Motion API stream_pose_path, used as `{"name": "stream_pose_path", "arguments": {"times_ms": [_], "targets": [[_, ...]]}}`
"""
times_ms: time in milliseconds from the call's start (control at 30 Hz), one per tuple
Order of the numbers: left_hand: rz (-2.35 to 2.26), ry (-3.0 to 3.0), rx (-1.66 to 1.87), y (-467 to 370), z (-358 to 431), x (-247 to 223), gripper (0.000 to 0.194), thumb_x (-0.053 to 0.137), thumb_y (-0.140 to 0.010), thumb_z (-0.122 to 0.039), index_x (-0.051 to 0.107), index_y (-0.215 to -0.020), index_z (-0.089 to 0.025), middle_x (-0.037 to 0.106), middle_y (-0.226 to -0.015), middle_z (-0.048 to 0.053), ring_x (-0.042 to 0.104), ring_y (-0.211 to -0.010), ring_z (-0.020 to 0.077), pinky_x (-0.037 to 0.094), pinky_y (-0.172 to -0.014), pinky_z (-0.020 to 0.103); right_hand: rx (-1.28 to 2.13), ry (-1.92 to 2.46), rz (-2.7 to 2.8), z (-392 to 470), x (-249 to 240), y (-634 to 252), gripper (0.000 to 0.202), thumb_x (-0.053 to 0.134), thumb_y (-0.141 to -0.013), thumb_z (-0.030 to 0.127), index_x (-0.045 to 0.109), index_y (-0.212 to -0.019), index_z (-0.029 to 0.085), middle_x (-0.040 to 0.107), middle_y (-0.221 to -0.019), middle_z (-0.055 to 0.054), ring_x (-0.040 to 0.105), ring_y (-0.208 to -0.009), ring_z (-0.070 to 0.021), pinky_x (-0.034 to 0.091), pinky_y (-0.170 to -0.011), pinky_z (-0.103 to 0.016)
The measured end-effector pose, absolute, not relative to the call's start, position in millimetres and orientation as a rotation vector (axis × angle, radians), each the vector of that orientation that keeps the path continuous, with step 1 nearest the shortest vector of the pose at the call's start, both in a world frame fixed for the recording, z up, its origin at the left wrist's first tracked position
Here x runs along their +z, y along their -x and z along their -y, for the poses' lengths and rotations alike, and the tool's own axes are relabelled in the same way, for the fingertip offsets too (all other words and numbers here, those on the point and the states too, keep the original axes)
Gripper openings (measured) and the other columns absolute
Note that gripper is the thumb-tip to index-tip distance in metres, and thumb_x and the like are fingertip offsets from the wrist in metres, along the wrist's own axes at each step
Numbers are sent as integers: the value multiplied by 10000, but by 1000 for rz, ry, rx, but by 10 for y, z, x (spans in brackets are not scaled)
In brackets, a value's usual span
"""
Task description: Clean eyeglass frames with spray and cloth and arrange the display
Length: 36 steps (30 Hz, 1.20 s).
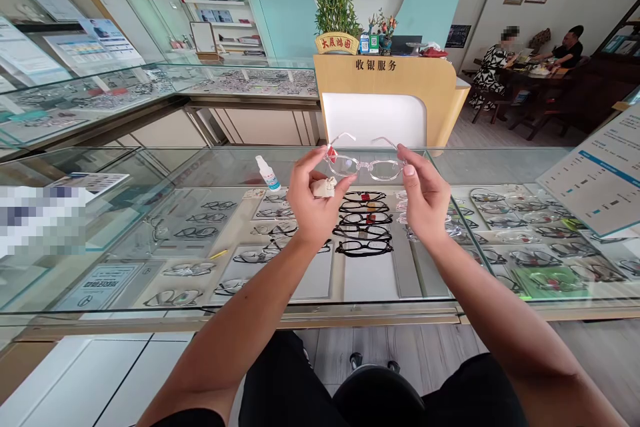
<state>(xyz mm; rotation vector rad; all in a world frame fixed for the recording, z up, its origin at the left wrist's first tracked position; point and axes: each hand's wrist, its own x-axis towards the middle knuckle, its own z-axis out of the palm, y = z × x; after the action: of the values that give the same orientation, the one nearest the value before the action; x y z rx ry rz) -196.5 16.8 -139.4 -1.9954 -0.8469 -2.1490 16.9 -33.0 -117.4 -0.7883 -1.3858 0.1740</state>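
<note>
A pair of clear-framed eyeglasses (364, 165) is held up above the glass counter, its temples unfolded and pointing away from me. My left hand (316, 197) pinches the frame's left end, where a small red tag shows. A crumpled whitish cloth (325, 187) is also tucked in that hand's fingers. At the opposite end, my right hand (425, 193) grips the frame near the hinge between thumb and fingers. Left of my hands, a white spray bottle (268, 173) with a blue label stands on the counter. Below lie several dark-framed eyeglasses (364, 230) in a column.
The glass display counter (300, 310) holds many eyeglasses in trays. A printed sheet (595, 167) leans at the right. Beyond stand a wooden cashier desk (380, 80) with a plant and, farther right, two people at a table (540, 73). A black stool seat (377, 397) is below me.
</note>
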Motion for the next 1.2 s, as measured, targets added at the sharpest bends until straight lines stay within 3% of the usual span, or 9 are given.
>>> {"name": "stream_pose_path", "arguments": {"times_ms": [200,567,633,767,900,1033,1133,1200], "targets": [[996,2032,-2183,1935,-180,-1404,613,906,-974,-579,685,-1485,-323,777,-1477,85,627,-746,115,596,-743,346,344,751,1381,362,-1142,-153,308,652,-1165,489,861,-1339,343,875,-1368,-59,826,-1309,-288,666,-1185,-582],[996,2121,-2228,1927,-156,-1389,585,916,-981,-506,688,-1490,-330,796,-1471,85,716,-816,151,607,-741,357,447,711,1403,366,-1119,-143,311,611,-1183,509,823,-1325,331,883,-1338,-62,864,-1202,-283,687,-1130,-572],[980,2137,-2257,1923,-155,-1390,582,922,-976,-498,694,-1484,-330,805,-1458,86,766,-908,183,636,-799,383,462,704,1402,363,-1124,-144,308,609,-1184,508,817,-1326,330,887,-1325,-61,865,-1194,-278,688,-1118,-558],[985,2157,-2262,1903,-157,-1388,584,899,-986,-548,685,-1476,-313,794,-1466,110,783,-1274,291,672,-1007,476,506,694,1399,331,-1140,-164,303,609,-1182,496,813,-1312,314,894,-1290,-68,862,-1187,-270,692,-1075,-528],[991,2135,-2243,1901,-180,-1397,608,881,-983,-608,674,-1465,-300,789,-1440,118,766,-1333,312,672,-1049,496,553,734,1392,294,-1133,-215,322,606,-1163,506,813,-1305,304,891,-1284,-77,855,-1191,-280,685,-1074,-540],[1028,2142,-2143,1934,-178,-1405,603,888,-988,-564,675,-1493,-313,794,-1420,102,796,-1119,257,679,-905,434,458,737,1429,302,-1076,-280,236,669,-1127,429,822,-1273,323,864,-1330,-57,810,-1276,-275,652,-1118,-533],[1044,2231,-2029,1945,-135,-1394,607,915,-975,-516,682,-1499,-318,799,-1449,103,717,-813,158,651,-776,373,277,765,1552,311,-1044,-304,168,728,-1102,396,835,-1216,333,833,-1352,-53,761,-1334,-278,612,-1161,-538],[1018,2278,-1981,1939,-100,-1384,588,917,-976,-502,692,-1482,-306,790,-1479,115,673,-745,126,646,-763,359,201,799,1628,300,-1045,-307,119,757,-1083,372,845,-1148,325,829,-1337,-57,762,-1310,-284,596,-1168,-550]]}}
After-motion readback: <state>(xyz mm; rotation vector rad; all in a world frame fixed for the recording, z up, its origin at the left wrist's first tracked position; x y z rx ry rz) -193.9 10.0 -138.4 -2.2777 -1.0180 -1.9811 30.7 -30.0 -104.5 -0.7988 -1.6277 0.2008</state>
